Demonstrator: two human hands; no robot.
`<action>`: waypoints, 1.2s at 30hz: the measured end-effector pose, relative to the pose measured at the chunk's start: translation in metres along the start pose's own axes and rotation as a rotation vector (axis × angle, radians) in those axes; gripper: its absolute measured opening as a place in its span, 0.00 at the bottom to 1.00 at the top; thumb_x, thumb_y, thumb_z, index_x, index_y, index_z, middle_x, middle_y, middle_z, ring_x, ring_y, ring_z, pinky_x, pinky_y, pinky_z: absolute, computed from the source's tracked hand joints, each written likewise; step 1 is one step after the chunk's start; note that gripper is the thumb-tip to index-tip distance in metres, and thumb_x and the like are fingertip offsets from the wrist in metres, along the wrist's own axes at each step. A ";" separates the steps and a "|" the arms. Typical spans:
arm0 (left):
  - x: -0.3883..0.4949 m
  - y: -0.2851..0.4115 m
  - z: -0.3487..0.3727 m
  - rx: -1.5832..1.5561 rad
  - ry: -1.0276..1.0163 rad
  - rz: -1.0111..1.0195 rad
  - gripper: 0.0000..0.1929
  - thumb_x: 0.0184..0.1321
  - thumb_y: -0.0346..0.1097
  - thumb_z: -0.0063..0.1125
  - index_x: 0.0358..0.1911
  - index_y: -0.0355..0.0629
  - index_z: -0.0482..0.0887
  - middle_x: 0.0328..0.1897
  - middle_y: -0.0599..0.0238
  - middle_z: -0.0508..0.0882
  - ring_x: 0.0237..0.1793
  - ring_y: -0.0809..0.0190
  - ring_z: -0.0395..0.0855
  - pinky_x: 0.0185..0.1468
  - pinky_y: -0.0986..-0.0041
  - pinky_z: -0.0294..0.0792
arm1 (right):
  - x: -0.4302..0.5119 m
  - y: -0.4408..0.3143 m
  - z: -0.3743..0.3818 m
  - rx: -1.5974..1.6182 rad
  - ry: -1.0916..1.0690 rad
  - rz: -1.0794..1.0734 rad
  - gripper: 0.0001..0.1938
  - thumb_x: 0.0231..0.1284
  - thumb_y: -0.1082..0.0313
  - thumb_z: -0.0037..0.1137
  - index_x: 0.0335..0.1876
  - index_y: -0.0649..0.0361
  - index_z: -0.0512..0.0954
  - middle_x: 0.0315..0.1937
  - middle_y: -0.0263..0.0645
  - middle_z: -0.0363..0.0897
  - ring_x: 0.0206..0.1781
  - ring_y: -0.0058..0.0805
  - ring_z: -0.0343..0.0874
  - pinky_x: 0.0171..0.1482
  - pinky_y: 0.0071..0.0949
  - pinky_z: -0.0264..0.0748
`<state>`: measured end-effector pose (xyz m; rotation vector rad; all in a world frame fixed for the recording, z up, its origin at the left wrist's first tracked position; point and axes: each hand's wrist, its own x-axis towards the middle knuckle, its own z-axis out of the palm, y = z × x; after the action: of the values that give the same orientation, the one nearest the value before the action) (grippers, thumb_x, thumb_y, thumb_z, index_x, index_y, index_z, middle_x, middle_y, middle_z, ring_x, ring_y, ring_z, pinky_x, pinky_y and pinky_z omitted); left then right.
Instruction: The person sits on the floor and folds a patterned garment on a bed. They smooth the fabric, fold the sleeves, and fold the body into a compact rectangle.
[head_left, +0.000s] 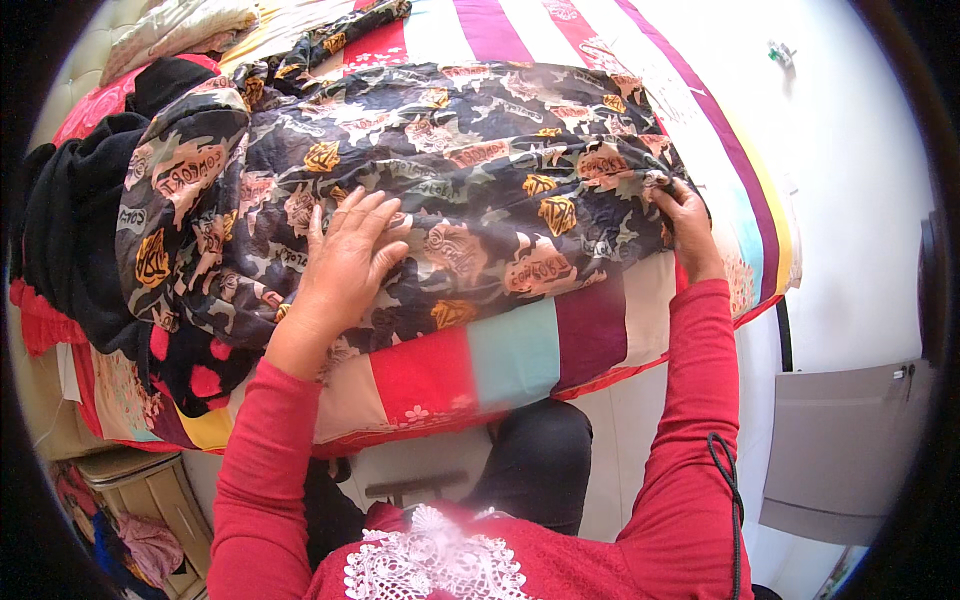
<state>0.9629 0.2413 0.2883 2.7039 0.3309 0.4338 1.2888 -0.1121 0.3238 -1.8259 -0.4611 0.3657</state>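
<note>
A thin dark camouflage-print garment (450, 172), patterned with printed lettering, lies spread over the bed. My left hand (349, 259) rests palm down on its near left part, fingers apart and holding nothing. At the right end, my right hand (686, 225) pinches the cloth's edge between thumb and fingers. What looks like a rolled or twisted sleeve (330, 45) stretches away at the upper left. The cloth is smoother in the middle and bunched into folds towards the left.
Under the garment is a multicoloured patchwork bedspread (517, 360). Black clothing (82, 225) and a black-and-red spotted cloth (199, 371) are heaped at the left. A bedside cabinet (150, 480) stands lower left, a grey panel (836, 450) at the right.
</note>
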 end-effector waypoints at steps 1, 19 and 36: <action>0.003 -0.003 0.001 -0.027 0.018 -0.008 0.25 0.73 0.49 0.57 0.69 0.47 0.76 0.74 0.59 0.75 0.79 0.50 0.63 0.81 0.42 0.44 | -0.002 0.000 -0.001 0.093 0.011 -0.031 0.13 0.72 0.68 0.61 0.57 0.61 0.80 0.46 0.31 0.86 0.49 0.19 0.82 0.55 0.21 0.76; 0.034 -0.019 0.015 0.037 0.228 -0.024 0.07 0.67 0.39 0.61 0.35 0.45 0.83 0.37 0.64 0.83 0.48 0.51 0.77 0.63 0.57 0.60 | -0.011 0.025 -0.042 0.058 0.130 -0.142 0.07 0.70 0.72 0.64 0.49 0.61 0.81 0.43 0.31 0.87 0.46 0.15 0.82 0.50 0.20 0.79; 0.036 0.014 0.015 0.143 0.340 0.115 0.22 0.69 0.42 0.59 0.64 0.46 0.80 0.72 0.59 0.78 0.79 0.49 0.65 0.84 0.44 0.37 | -0.072 -0.094 0.141 -0.897 0.106 -0.867 0.31 0.71 0.57 0.58 0.76 0.61 0.68 0.79 0.50 0.62 0.83 0.48 0.56 0.83 0.49 0.47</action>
<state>1.0039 0.2341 0.2898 2.7907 0.3088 0.9421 1.1482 -0.0050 0.3742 -2.2241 -1.4246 -0.6331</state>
